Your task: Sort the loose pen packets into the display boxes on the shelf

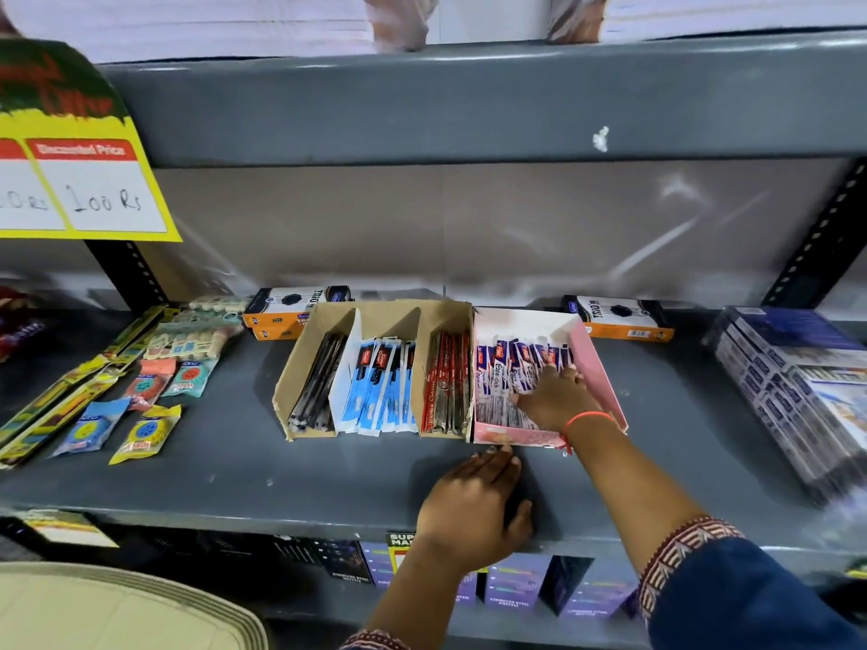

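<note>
Nearest the front edge of the shelf (234, 480): left hand (474, 504), palm down on the bare grey surface, fingers together and pointing at the front wall of the pink box (605, 368). It holds nothing; the fingertips lie just at that wall, probably to brace the box against sliding.

Next back, right of centre: pink box, open-topped, filled with blue-and-white pen packets (506, 363) standing in a row. Right hand (553, 396), marked by an orange thread at the wrist, reaches into it. Fingers are bent down among the packets; whether they pinch one or only press the row level cannot be told. Judged step: settling packets into place.

Touching its left side: cardboard box (305, 368) with dividers, three compartments. Left holds black packets (319, 382), middle light-blue packets (380, 382), right red packets (445, 382). Each colour keeps to its own compartment, so sorting goes by kind. No loose pen packets show on the open surface, and the task looks nearly done.

Left end: small yellow, blue and pink sachets (145, 433) lying flat, with long yellow strips (70, 382) beside them, well apart from the boxes.

Right end: stacked blue-and-white packs (797, 387), blurred.

Back edge: two orange-and-white cartons (286, 312), one behind each box.
</note>
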The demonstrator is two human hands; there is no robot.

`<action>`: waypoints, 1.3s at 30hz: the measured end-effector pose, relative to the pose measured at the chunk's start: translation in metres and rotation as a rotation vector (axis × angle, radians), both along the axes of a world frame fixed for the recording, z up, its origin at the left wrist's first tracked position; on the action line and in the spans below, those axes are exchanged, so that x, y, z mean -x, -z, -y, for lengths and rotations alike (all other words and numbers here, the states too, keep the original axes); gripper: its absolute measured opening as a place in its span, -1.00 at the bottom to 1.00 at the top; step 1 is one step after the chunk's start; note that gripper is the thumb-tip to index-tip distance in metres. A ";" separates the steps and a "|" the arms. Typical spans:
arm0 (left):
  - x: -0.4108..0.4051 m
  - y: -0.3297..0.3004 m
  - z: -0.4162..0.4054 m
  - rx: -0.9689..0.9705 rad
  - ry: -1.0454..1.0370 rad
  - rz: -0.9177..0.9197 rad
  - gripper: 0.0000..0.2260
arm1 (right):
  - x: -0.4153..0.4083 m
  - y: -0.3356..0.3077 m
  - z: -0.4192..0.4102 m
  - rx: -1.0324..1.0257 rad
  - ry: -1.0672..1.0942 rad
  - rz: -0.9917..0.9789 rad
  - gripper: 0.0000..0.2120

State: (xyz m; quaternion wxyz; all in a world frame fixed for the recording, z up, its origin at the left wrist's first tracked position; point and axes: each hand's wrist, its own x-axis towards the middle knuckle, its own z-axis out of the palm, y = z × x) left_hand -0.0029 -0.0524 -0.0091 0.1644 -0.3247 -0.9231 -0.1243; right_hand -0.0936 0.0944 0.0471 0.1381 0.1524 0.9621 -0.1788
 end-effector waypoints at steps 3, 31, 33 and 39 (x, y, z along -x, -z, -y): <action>0.000 0.002 -0.001 -0.003 -0.005 0.005 -0.58 | -0.003 0.003 0.001 -0.018 -0.026 0.041 -0.28; -0.002 -0.001 -0.003 -0.047 -0.024 0.025 -0.58 | 0.015 0.011 0.000 -0.077 -0.419 0.000 -0.22; -0.002 0.001 -0.003 -0.055 -0.029 0.017 -0.58 | 0.012 0.010 0.000 -0.049 -0.409 -0.030 -0.24; 0.002 0.003 -0.004 0.053 -0.072 0.199 -0.50 | -0.018 0.005 -0.011 -0.009 -0.352 -0.307 -0.32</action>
